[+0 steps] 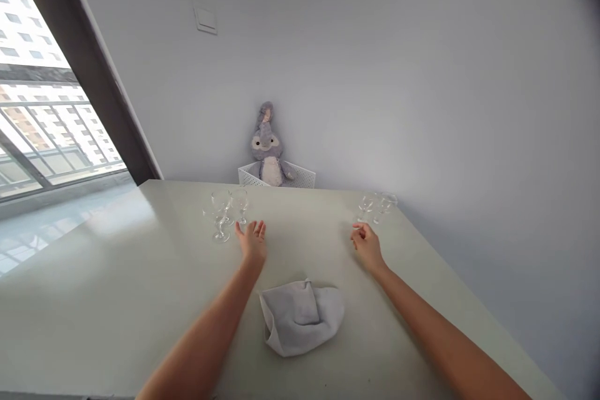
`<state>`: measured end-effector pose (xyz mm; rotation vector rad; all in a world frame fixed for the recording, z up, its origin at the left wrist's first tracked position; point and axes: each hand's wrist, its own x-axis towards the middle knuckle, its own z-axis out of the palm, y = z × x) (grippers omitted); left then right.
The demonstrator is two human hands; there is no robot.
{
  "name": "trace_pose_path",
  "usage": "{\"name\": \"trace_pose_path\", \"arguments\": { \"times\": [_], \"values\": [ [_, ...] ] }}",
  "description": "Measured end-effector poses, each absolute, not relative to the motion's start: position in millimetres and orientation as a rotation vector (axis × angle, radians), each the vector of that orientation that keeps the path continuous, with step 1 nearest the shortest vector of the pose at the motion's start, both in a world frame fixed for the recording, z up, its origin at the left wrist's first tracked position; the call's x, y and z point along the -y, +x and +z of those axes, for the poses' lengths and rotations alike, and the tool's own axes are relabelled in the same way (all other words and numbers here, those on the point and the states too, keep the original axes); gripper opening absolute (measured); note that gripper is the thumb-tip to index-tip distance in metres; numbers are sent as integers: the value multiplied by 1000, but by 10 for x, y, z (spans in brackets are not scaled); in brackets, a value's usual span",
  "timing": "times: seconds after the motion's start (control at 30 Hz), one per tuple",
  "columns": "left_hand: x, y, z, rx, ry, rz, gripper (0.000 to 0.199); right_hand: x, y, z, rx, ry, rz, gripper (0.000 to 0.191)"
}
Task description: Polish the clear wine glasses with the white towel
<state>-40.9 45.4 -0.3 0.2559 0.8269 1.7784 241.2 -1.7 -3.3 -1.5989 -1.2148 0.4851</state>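
My left hand (252, 242) reaches over the table with its fingers spread and nothing in them. Just beyond and to its left stands a group of clear stemmed glasses (220, 205), which overlap one another. My right hand (366, 245) is curled in, with nothing visible inside the fingers. Past its knuckles, towards the far right corner, are more clear glasses (366, 204); their outlines are faint and hard to separate. Between my forearms lies a folded grey cloth (304, 319), loosely bunched and touched by neither hand.
The pale table (140, 312) meets a plain wall (422, 87) at the back and right. Behind its far edge, a plush rabbit (267, 144) sits in a white perforated basket (300, 176). A window with a railing (60, 119) is at left.
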Motion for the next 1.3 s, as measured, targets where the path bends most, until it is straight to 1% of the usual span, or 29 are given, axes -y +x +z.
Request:
{"name": "trace_pose_path", "arguments": {
  "times": [0.1,0.2,0.23,0.33,0.37,0.4,0.47,0.5,0.57,0.63,0.7,0.77,0.87,0.93,1.0,1.13,1.2,1.3],
  "values": [
    [-636,-589,79,-789,215,1720,81,450,1961,254,1534,-1378,651,25],
    [-729,-653,137,-737,207,1687,84,928,1513,489,2224,-1041,833,26],
    [-751,-660,161,-722,204,1681,84,1061,1391,513,2410,-959,793,28],
    [-816,-674,238,-679,187,1665,82,1297,1146,383,2735,-1017,497,51],
    [-838,-680,260,-663,180,1662,80,1317,1106,292,2765,-1069,415,50],
    [-860,-688,278,-647,175,1660,78,1310,1085,196,2765,-1107,373,42],
    [-897,-705,298,-618,163,1657,69,1230,1083,36,2681,-1130,420,20],
    [-910,-715,301,-607,157,1653,62,1167,1097,-11,2585,-1137,502,16],
    [-920,-730,300,-587,150,1640,45,1014,1144,-21,2262,-1186,769,24],
    [-902,-728,293,-569,153,1619,29,846,1217,63,1774,-1247,1064,31],
    [-847,-695,281,-554,167,1594,24,683,1317,187,1277,-1238,1255,33],
    [-744,-617,259,-544,186,1563,24,540,1428,287,938,-1178,1280,34],
    [-494,-419,199,-530,348,1482,24,395,1535,329,784,-1128,1143,33],
    [-293,-265,146,-531,526,1425,32,361,1520,302,772,-1098,1068,32],
    [-108,-130,100,-575,664,1386,42,376,1437,264,769,-1031,1088,32],
    [113,8,56,-691,883,1339,50,494,1253,201,1011,-876,1299,34],
    [159,25,47,-729,961,1318,51,545,1229,163,1224,-896,1294,35],
    [191,26,17,-713,1072,1279,54,561,1277,80,1419,-976,1227,31]
  ]
}}
